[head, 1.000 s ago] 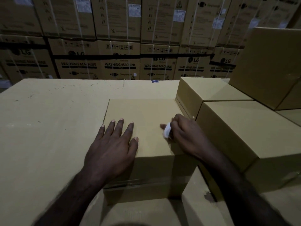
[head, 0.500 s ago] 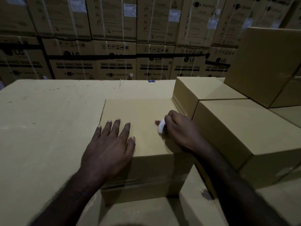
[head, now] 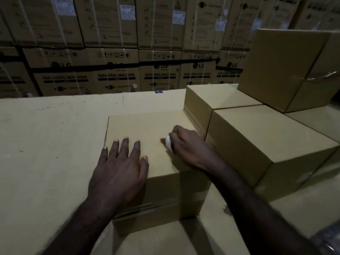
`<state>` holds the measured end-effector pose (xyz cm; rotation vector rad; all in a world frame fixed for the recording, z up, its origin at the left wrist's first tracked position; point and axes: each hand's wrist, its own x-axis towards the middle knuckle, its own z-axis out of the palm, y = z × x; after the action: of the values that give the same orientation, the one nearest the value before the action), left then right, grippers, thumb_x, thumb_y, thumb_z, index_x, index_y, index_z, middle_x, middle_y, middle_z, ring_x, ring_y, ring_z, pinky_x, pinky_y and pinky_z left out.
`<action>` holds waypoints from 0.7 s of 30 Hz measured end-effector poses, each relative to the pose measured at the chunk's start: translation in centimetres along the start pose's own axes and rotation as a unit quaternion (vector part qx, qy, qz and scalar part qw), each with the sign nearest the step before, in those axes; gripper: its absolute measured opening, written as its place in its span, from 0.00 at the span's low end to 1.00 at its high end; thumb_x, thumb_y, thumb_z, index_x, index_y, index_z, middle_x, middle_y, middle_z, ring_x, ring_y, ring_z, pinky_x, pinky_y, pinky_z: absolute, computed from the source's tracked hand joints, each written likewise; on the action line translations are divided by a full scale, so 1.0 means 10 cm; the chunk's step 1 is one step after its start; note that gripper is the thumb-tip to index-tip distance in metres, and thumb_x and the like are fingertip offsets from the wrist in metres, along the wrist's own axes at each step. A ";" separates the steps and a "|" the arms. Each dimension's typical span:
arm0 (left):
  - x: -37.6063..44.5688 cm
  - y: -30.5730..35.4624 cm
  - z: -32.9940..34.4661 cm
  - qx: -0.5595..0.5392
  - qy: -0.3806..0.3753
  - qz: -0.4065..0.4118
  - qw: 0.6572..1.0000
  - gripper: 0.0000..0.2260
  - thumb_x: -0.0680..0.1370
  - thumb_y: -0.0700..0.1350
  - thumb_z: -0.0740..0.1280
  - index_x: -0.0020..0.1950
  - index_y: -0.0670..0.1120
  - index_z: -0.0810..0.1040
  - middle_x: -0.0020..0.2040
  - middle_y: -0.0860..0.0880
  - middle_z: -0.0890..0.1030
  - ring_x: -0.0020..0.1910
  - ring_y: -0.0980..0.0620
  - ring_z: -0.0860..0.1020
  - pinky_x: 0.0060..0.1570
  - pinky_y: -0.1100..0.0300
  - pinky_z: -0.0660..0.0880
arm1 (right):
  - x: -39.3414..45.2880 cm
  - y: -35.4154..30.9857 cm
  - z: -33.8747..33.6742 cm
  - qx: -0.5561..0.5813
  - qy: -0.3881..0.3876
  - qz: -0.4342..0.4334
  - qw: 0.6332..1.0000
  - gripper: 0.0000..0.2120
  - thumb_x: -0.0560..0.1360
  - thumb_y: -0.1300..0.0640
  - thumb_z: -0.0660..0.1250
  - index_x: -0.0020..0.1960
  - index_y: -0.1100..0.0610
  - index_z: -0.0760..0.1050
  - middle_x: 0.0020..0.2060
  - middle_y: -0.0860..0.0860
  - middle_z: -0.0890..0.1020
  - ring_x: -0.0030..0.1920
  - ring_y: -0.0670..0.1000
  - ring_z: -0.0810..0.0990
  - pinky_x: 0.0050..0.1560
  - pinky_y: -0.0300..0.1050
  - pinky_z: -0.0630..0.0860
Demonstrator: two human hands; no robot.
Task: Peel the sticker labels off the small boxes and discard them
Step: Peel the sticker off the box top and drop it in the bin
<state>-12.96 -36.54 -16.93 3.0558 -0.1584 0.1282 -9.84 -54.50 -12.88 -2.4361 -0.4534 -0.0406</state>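
A small plain cardboard box [head: 147, 126] stands in front of me on a wide cardboard surface. My left hand [head: 119, 168] lies flat on the box's top near its front left, fingers straight and spread. My right hand [head: 187, 146] is curled over the right part of the same top and pinches a small white sticker label [head: 168, 142], which curls up out of my fingers. Where the label meets the box is hidden by my fingers.
Two more plain boxes [head: 257, 137] [head: 217, 98] stand side by side right of the first, with a taller one [head: 283, 67] behind them. The broad cardboard surface [head: 46, 144] stretches to the left. A wall of strapped washing machine cartons [head: 117, 76] closes off the back.
My right hand with the white label has shifted slightly left and away from me across the box top. My left hand stays flat on the box.
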 end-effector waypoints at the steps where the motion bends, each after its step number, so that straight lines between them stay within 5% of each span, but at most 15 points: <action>1: 0.00 0.00 0.00 0.000 -0.004 0.001 1.000 0.33 0.75 0.60 0.34 0.79 0.52 0.43 0.80 0.46 0.46 0.78 0.47 0.45 0.76 0.48 0.44 | -0.01 -0.03 0.06 0.011 -0.009 -0.004 1.000 0.12 0.83 0.52 0.53 0.52 0.57 0.72 0.45 0.50 0.77 0.42 0.47 0.75 0.42 0.44 0.64; 4: 0.00 0.00 0.00 -0.002 -0.008 0.002 1.000 0.33 0.75 0.61 0.33 0.79 0.51 0.43 0.80 0.46 0.45 0.78 0.46 0.45 0.76 0.47 0.44 | -0.08 -0.01 0.12 0.037 0.000 0.001 0.999 0.09 0.83 0.52 0.53 0.49 0.53 0.70 0.47 0.52 0.79 0.44 0.49 0.77 0.40 0.41 0.67; 7: 0.02 -0.02 0.00 -0.009 -0.016 0.007 1.000 0.29 0.80 0.59 0.38 0.79 0.50 0.43 0.80 0.46 0.45 0.78 0.46 0.45 0.76 0.46 0.44 | -0.16 0.12 -0.01 0.085 0.077 0.034 0.993 0.09 0.82 0.52 0.53 0.44 0.47 0.68 0.45 0.51 0.79 0.46 0.50 0.80 0.44 0.52 0.79; 12: 0.06 0.06 -0.06 -0.034 -0.019 0.029 0.999 0.29 0.79 0.60 0.39 0.79 0.51 0.49 0.80 0.48 0.50 0.78 0.46 0.49 0.75 0.42 0.50 | -0.53 0.34 -0.17 0.140 0.227 0.057 0.962 0.09 0.81 0.54 0.58 0.43 0.51 0.71 0.38 0.50 0.77 0.37 0.45 0.78 0.33 0.43 0.76; 16: 0.04 0.53 -0.20 -0.072 -0.003 0.059 0.996 0.36 0.73 0.65 0.35 0.78 0.53 0.53 0.79 0.50 0.54 0.78 0.47 0.51 0.75 0.44 0.51 | -0.95 0.61 -0.40 0.150 0.310 0.053 0.937 0.06 0.78 0.51 0.65 0.45 0.51 0.78 0.39 0.49 0.83 0.42 0.49 0.83 0.44 0.60 0.80; 21: -0.12 1.41 -0.31 -0.095 0.056 0.141 0.984 0.35 0.75 0.67 0.39 0.77 0.52 0.60 0.76 0.50 0.64 0.76 0.47 0.59 0.73 0.45 0.58 | -1.62 0.98 -0.87 0.172 0.391 0.043 0.903 0.03 0.77 0.59 0.69 0.46 0.54 0.82 0.36 0.52 0.83 0.37 0.52 0.81 0.39 0.57 0.80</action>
<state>-15.94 -50.13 -12.87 2.8098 -0.5622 0.2830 -21.04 -71.99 -14.22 -1.8796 0.0204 -0.8005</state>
